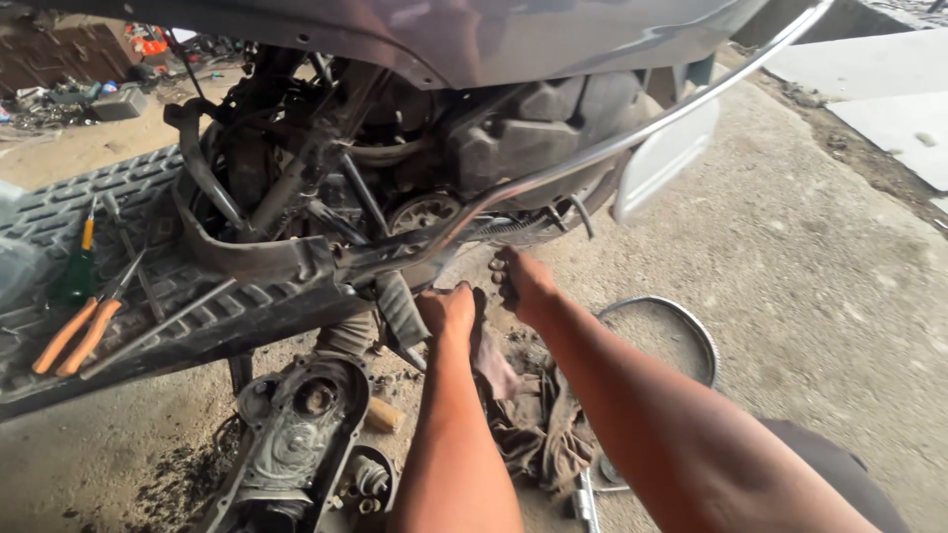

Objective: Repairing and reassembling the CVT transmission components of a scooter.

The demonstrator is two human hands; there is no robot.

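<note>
Ground: bare concrete floor [829, 257], dusty, with a scooter [474, 39] stripped of its side panels above it.
Left hand [446, 308]: grip curled shut under the frame beside a black rubber part [400, 308]; what it holds I cannot tell.
Right hand [521, 281]: fingers closed at the chrome guard rail [592, 153] base.
Footboard [148, 286]: orange-handled pliers [79, 331], green screwdriver [79, 266].
Below: engine cover [296, 434], greasy rags [533, 415].
</note>
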